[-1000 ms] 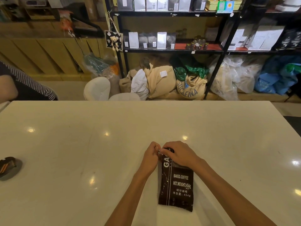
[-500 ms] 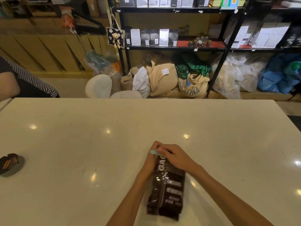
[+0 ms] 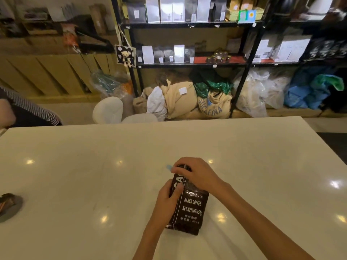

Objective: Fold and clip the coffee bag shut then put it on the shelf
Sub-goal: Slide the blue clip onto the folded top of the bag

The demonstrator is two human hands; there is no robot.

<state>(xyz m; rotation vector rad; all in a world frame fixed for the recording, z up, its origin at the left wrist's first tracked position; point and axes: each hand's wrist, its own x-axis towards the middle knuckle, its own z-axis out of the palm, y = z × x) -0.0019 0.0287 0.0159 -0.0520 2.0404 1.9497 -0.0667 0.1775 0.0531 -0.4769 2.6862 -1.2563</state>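
A dark brown coffee bag with white lettering stands tilted on the white table, its base resting near the front. My left hand grips the bag's left side around its middle. My right hand covers the folded top of the bag. A light blue clip pokes out at the top left, beside my right fingertips. The black metal shelf stands behind the table, holding several white and dark bags.
A dark round dish sits at the table's left edge. A person in a striped sleeve is at the far left. White stools and sacks stand between the table and shelf.
The bag went from lying flat to being lifted upright. My left hand slid down from the top to the bag's left side. My right hand stays on the folded top.
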